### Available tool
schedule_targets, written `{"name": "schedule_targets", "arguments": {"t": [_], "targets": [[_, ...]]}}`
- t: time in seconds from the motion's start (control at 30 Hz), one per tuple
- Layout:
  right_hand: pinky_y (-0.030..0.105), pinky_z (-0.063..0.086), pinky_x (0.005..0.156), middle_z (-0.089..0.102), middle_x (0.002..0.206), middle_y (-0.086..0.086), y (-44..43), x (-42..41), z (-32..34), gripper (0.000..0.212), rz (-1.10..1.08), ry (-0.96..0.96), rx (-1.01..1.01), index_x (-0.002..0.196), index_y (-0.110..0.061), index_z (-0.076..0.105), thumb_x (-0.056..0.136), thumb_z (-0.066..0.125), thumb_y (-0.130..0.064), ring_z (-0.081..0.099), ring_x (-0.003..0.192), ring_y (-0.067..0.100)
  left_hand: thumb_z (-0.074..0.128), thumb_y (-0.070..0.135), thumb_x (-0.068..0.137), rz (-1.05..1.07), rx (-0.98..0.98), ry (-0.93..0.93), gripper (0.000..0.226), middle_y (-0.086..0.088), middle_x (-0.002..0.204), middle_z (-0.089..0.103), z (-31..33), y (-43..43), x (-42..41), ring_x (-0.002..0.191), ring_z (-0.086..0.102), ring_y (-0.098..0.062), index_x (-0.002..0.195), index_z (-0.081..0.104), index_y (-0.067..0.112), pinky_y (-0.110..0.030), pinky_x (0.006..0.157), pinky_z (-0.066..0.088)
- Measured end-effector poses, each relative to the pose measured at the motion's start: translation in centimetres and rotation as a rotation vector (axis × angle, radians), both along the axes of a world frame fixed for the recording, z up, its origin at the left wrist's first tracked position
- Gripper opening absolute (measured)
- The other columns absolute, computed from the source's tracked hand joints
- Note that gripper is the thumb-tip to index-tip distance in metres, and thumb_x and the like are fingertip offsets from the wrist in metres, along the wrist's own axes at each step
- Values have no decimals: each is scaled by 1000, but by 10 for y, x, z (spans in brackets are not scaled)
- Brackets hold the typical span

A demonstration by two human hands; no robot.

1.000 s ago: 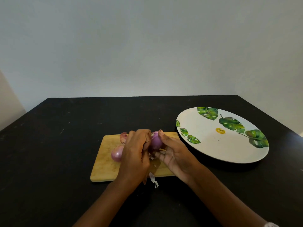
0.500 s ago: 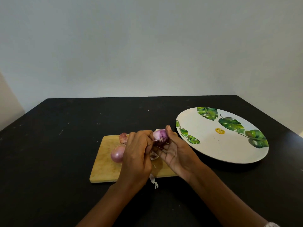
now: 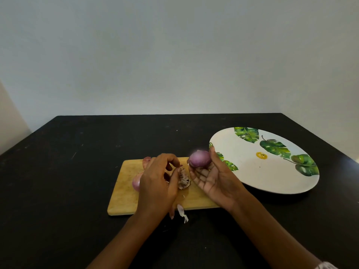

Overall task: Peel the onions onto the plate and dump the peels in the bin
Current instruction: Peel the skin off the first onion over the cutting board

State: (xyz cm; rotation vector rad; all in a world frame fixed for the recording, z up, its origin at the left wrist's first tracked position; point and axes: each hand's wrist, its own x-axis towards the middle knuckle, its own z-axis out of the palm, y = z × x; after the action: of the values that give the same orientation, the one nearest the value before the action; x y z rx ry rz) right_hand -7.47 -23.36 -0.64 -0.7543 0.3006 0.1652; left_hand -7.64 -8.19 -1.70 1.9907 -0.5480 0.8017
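- While the right hand (image 3: 213,177) grips a peeled onion (image 3: 200,159), its long axis left-right, above the far right corner of the cutting board (image 3: 124,191), the left hand (image 3: 157,183) pinches torn peel (image 3: 183,178).
- Two unpeeled onions (image 3: 136,182) sit half hidden behind the left hand, and the plate (image 3: 242,171) lies just right.

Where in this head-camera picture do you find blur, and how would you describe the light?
Head view: the onion in the right hand is smeared at its top edge. Head view: soft, even light, no glare on the plate; the black table hides shadows.
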Motion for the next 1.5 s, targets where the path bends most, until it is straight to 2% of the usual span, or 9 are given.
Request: {"name": "schedule_targets", "arguments": {"t": [0.17, 0.3, 0.47, 0.53, 0.67, 0.97, 1.13, 1.3, 1.5], "targets": [[29, 60, 67, 63, 117, 22, 4, -1, 1, 61, 16, -22, -8, 120, -7, 54, 72, 64, -43, 65, 100, 28, 73, 8, 78, -12, -11, 31, 27, 18, 86, 54, -1, 1, 2, 85, 54, -1, 91, 56, 26, -8, 65, 44], [29, 59, 66, 67, 111, 22, 5, -1, 0, 59, 38, -29, -13, 120, -8, 55, 74, 64, -43, 70, 91, 26, 77, 14, 75, -43, 1, 8, 26, 13, 93, 59, -1, 2, 4, 92, 52, 2, 96, 65, 24, -10, 73, 45], [27, 58, 63, 72, 100, 19, 5, -5, 1, 58, 114, -51, -54, 116, -6, 57, 73, 63, -45, 73, 83, 22, 82, 24, 67, -89, 13, 14, 53, 22, 105, 56, -2, 3, 5, 98, 52, 1, 115, 58, 29, -21, 73, 50], [31, 60, 73, 71, 107, 20, 6, -7, 0, 61, 156, -60, -81, 119, -5, 56, 73, 63, -45, 72, 92, 25, 82, 21, 67, -106, 24, 9, 60, 27, 105, 52, -2, 3, 4, 98, 52, 1, 118, 54, 32, -16, 73, 50], [36, 56, 90, 68, 115, 21, 8, -7, -1, 59, 181, -61, -88, 120, -5, 56, 75, 65, -42, 66, 108, 30, 82, 13, 67, -121, 50, -15, 65, 30, 100, 47, 0, 3, 2, 97, 51, 2, 118, 49, 36, -6, 74, 45], [35, 58, 84, 68, 115, 22, 9, -7, 0, 61, 160, -40, -95, 121, -3, 56, 73, 67, -39, 67, 105, 30, 81, 10, 68, -115, 114, -34, 59, 29, 95, 44, -2, 1, 4, 96, 46, 12, 113, 50, 31, -2, 77, 40], [36, 58, 86, 69, 113, 20, 9, -8, 0, 57, 186, -45, -121, 116, -3, 59, 73, 65, -39, 68, 105, 30, 75, 13, 76, -161, 168, 26, 48, 27, 95, 44, -3, 3, 4, 96, 49, 4, 109, 47, 36, -10, 70, 45], [38, 54, 91, 69, 115, 19, 9, -8, 0, 52, 213, -77, -130, 114, -3, 61, 76, 62, -39, 66, 109, 30, 71, 13, 80, -211, 189, 37, 49, 27, 97, 46, -7, 3, 6, 99, 45, 14, 109, 40, 39, -2, 82, 36], [37, 54, 92, 70, 113, 18, 10, -8, 2, 53, 226, -87, -137, 115, -2, 62, 76, 62, -38, 68, 103, 27, 69, 13, 82, -232, 188, 54, 53, 22, 93, 50, -5, 2, 6, 92, 49, 5, 100, 36, 50, -8, 76, 41]]}}
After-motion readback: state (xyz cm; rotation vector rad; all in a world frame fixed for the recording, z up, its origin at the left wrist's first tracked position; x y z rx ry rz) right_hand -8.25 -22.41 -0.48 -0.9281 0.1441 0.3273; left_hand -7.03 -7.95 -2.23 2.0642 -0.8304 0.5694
